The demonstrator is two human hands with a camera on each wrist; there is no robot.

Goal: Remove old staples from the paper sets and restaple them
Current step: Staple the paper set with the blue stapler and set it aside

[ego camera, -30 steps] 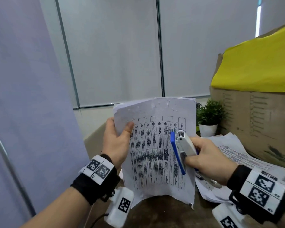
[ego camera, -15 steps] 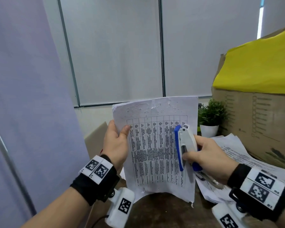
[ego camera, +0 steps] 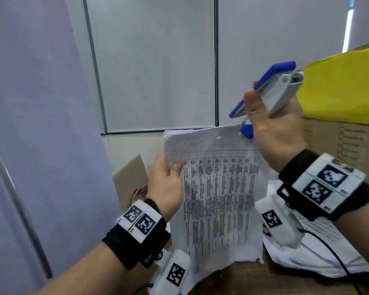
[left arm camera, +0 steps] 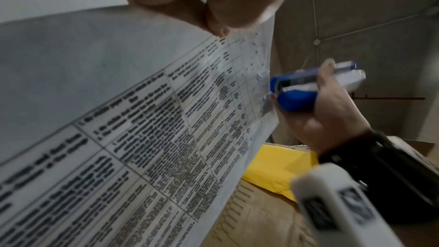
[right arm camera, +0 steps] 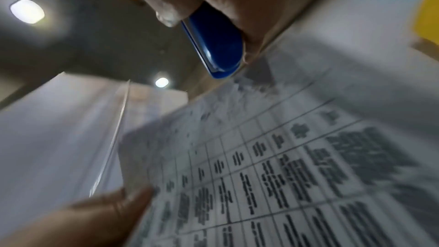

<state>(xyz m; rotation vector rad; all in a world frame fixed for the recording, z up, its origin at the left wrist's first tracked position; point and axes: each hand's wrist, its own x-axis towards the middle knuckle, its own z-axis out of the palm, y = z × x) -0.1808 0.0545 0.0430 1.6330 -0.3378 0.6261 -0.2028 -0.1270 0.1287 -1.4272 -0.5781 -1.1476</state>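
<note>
Left hand (ego camera: 166,184) pinches paper set (ego camera: 217,199); right hand (ego camera: 279,124) grips stapler (ego camera: 271,92), possibly touching corner.

Blue-and-white stapler (ego camera: 271,90); white paper set (ego camera: 217,188), black table print; yellow sheet (ego camera: 339,90) on brown box (ego camera: 345,143).

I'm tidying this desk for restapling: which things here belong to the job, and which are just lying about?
Job: paper set held by left hand; stapler in right hand; loose papers.
Lying about: cardboard box, yellow sheet.
</note>
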